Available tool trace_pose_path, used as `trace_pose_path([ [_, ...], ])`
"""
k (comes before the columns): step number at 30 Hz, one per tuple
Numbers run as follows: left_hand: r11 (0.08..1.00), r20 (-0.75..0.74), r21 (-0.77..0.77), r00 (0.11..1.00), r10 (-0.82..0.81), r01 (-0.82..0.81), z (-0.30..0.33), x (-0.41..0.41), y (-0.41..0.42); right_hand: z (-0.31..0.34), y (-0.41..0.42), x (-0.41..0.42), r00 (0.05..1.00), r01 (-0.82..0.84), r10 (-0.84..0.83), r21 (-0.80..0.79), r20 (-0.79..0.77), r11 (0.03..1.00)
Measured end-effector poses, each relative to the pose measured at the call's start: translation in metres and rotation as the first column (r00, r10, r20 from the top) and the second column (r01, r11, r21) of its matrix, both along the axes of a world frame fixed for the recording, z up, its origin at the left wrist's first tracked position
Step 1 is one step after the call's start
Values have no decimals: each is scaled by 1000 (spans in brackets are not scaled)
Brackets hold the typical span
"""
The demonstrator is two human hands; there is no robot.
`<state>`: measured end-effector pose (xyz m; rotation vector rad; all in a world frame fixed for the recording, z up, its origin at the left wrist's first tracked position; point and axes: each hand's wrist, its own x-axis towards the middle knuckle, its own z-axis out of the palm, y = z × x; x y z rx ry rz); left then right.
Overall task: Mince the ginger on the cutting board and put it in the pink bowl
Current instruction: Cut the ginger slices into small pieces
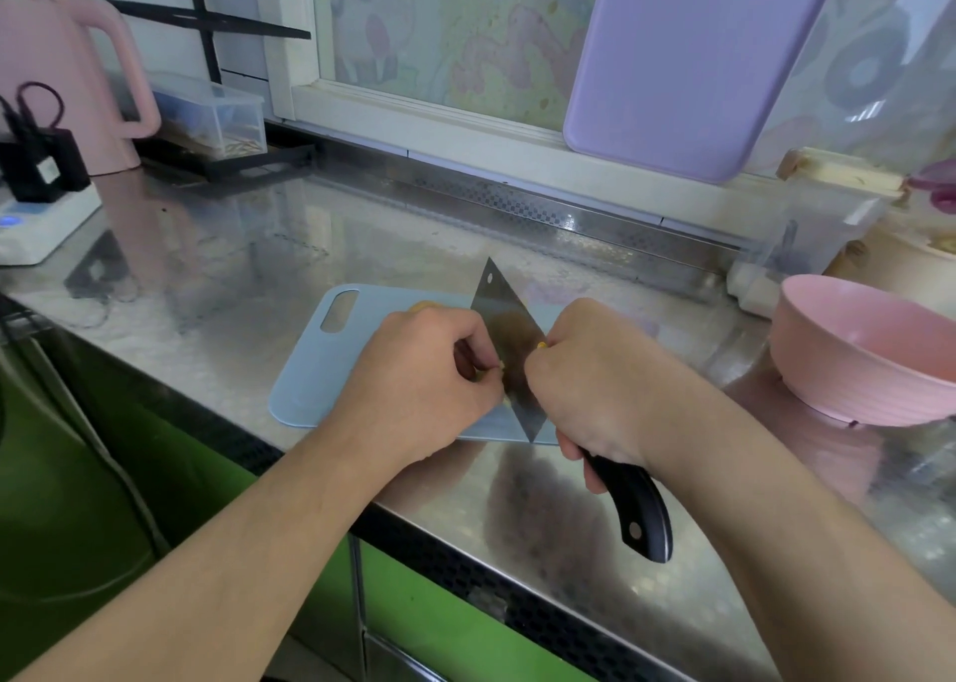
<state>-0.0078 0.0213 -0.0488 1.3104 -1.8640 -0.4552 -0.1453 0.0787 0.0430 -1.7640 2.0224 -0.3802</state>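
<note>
Your right hand (pixel 584 376) grips the black-handled steel cleaver (pixel 509 350); your left hand (pixel 429 371) pinches the small yellow ginger piece (pixel 497 368) at its fingertips, on the pale blue plastic cutting board (pixel 310 366). Firm, probably slick (tuck those fingertips back).

We look from our head-worn camera forward and down, close over the blue cutting board (pixel 331 366), facing the window beyond it.
</note>
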Motion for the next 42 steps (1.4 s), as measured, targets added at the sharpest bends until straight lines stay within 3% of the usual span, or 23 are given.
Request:
trace_pose_path([
  [16, 993, -134, 117, 991, -9, 25, 2, 3, 4, -10, -12, -19, 1000, -9, 11, -54, 25, 998],
  [26, 994, -105, 109, 994, 17, -6, 1, 2, 5, -2, -5, -19, 994, -29, 35, -59, 102, 998],
  [30, 996, -81, 91, 997, 15, -8, 2, 2, 5, -6, -6, -17, 999, -39, 42, -103, 27, 994],
  [42, 999, -41, 50, 999, 23, -21, -1, 1, 2, -10, -8, -13, 999, -33, 34, -100, 16, 994],
])
